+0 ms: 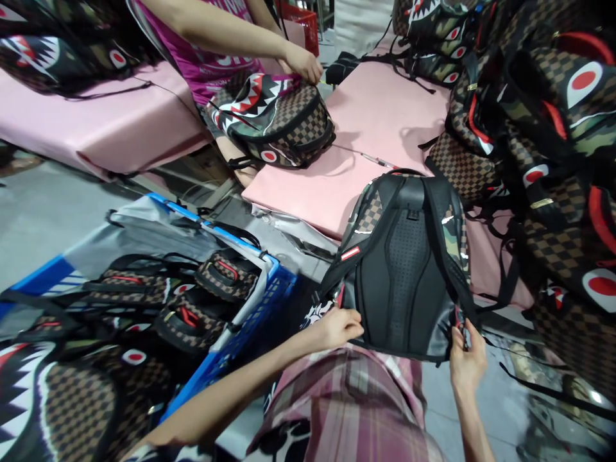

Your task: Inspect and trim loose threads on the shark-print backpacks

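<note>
A backpack (409,269) with a black padded back panel faces me, its top resting on the pink table and its lower end near my lap. Its sides show brown check and camouflage. My left hand (339,328) is closed on the lower left side of the backpack, fingers curled at its edge. At the lower right corner, my right hand (468,356) is closed on the side near the strap end; the exact part between its fingers is hard to make out. A black shoulder strap (445,237) runs down the right of the panel.
Across the pink table (389,106), a co-worker's hand (303,62) is at another checked backpack (298,122). Piled backpacks (568,224) crowd the right side. To my left stands a blue-framed cart (276,273) full of backpacks. A second pink table (120,122) bears more.
</note>
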A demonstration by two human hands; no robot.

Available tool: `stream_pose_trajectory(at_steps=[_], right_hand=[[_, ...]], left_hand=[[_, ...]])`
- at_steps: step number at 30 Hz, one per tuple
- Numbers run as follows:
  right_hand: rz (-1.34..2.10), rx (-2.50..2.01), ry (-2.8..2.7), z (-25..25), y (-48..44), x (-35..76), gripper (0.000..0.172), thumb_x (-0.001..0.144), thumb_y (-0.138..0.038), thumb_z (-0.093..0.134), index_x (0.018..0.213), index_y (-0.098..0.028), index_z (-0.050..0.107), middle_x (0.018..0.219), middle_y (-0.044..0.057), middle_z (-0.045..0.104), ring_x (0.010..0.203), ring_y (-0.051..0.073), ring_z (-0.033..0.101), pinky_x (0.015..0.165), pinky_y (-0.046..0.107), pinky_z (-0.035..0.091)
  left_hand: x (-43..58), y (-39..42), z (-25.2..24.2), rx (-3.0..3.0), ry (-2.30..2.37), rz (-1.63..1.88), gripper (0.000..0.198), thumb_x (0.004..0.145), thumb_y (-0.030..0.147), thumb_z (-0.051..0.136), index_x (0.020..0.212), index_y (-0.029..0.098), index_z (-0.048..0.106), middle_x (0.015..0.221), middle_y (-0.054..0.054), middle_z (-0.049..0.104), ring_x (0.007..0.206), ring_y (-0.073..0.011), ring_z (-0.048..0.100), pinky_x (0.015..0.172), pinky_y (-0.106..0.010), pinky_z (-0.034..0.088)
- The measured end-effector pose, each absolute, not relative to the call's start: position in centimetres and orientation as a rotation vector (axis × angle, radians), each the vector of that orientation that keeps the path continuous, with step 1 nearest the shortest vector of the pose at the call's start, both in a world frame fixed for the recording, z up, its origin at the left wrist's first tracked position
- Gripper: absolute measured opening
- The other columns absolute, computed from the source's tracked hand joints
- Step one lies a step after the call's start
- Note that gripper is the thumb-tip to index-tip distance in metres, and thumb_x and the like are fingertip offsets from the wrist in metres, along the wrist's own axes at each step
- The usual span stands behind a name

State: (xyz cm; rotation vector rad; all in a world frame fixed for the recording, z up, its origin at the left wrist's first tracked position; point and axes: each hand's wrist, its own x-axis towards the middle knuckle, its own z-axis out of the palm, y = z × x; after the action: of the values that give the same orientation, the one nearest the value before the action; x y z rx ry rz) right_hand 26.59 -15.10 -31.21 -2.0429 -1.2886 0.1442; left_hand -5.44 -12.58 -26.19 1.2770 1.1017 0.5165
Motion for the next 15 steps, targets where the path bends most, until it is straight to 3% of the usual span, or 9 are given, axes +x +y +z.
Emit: stream_pose_trajectory(at_steps=[3,5,7,9,12,15], right_hand=[[0.092,-2.058,-1.321,-31.2,-15.0,26.5,0.058,0.080,-0.056,0.043,0.116,-0.014,0.059,0.107,0.015,0.060,0.099,0.027,0.055,0.086,0.039,0.041],[0.071,-2.070,-1.349,-31.3,-15.1,26.5,0.059,0.081,-0.057,0.041,0.117,-0.014,0.058,0.108,0.015,0.060,0.098,0.027,0.056,0.085,0.039,0.042],[0.082,-2.075,-1.375,-31.3,-15.2,26.6,0.059,0.081,-0.058,0.040,0.117,-0.015,0.058,0.108,0.015,0.061,0.098,0.026,0.056,0.084,0.039,0.043],[0.095,-2.063,-1.379,-31.5,-15.3,26.8,0.058,0.080,-0.058,0.042,0.117,-0.016,0.058,0.109,0.014,0.061,0.099,0.026,0.056,0.085,0.040,0.043],[0.105,-2.030,-1.355,-31.8,-15.3,27.0,0.058,0.079,-0.058,0.045,0.116,-0.016,0.059,0.108,0.015,0.061,0.099,0.027,0.057,0.086,0.040,0.043],[0.192,-2.047,-1.292,-31.4,-15.6,27.4,0.056,0.076,-0.056,0.050,0.114,-0.016,0.059,0.108,0.014,0.062,0.097,0.027,0.058,0.085,0.041,0.043]], left_hand=[[-6.4,-10.0,-25.9,1.727,1.290,0.608,0.023,0.082,0.018,0.043,0.093,0.017,0.063,0.093,-0.008,0.064,0.089,-0.0210,0.061,0.085,-0.033,0.045],[-7.4,-7.2,-26.0,1.875,1.400,0.751,0.036,0.080,0.011,0.039,0.111,0.016,0.057,0.119,-0.011,0.056,0.111,-0.0229,0.052,0.097,-0.039,0.039],[-8.6,-4.4,-26.3,1.864,1.519,0.883,0.049,0.076,0.005,0.039,0.122,0.016,0.051,0.130,-0.011,0.050,0.121,-0.0235,0.043,0.103,-0.044,0.032],[-9.8,-2.0,-26.5,1.752,1.634,0.962,0.052,0.075,0.004,0.039,0.124,0.017,0.050,0.127,-0.010,0.053,0.121,-0.0242,0.044,0.104,-0.046,0.030],[-10.8,0.6,-26.5,1.576,1.605,1.052,0.048,0.077,0.007,0.041,0.121,0.020,0.054,0.113,-0.007,0.062,0.107,-0.0207,0.055,0.098,-0.040,0.038],[-10.6,2.5,-25.8,1.259,1.410,1.126,0.046,0.076,0.010,0.047,0.120,0.017,0.055,0.105,-0.006,0.064,0.088,-0.0147,0.060,0.079,-0.028,0.048]])
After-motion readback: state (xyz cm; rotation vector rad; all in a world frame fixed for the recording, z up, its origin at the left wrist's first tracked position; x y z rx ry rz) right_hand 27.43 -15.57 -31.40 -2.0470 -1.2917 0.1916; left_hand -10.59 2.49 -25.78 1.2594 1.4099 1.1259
